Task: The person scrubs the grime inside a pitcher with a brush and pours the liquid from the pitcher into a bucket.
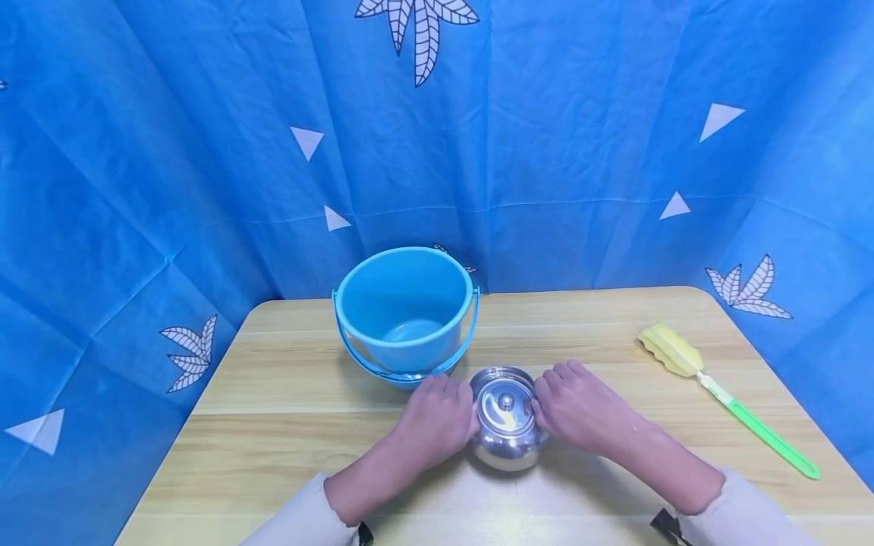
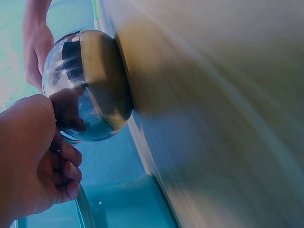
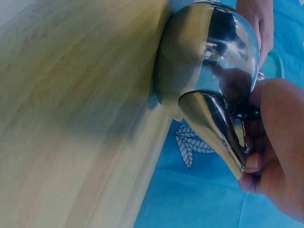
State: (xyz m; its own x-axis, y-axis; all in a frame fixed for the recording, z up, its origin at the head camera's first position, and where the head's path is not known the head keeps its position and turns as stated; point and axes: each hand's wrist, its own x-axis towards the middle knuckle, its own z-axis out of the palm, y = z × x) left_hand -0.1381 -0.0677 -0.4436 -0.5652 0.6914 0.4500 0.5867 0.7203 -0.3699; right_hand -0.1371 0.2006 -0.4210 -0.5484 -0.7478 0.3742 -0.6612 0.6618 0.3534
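A shiny steel teapot (image 1: 508, 447) with a round body stands upright on the table. Its lid (image 1: 504, 406) has a small knob and sits within the rim. My left hand (image 1: 437, 417) grips the pot's upper edge from the left, fingers curled. Opposite it, my right hand (image 1: 576, 406) holds the right side of the edge, thumb and fingers beside the spout (image 3: 211, 128), which shows in the right wrist view. The left wrist view has the smooth belly of the teapot (image 2: 95, 71) with my left hand (image 2: 33, 156) at its top edge.
A blue bucket (image 1: 403, 353) with its handle hanging down in front stands behind and left of the teapot. Far right on the wooden table (image 1: 273, 455) lies a bottle brush (image 1: 734, 406) with a yellow sponge head and green handle. A blue patterned curtain (image 1: 546, 152) surrounds the table.
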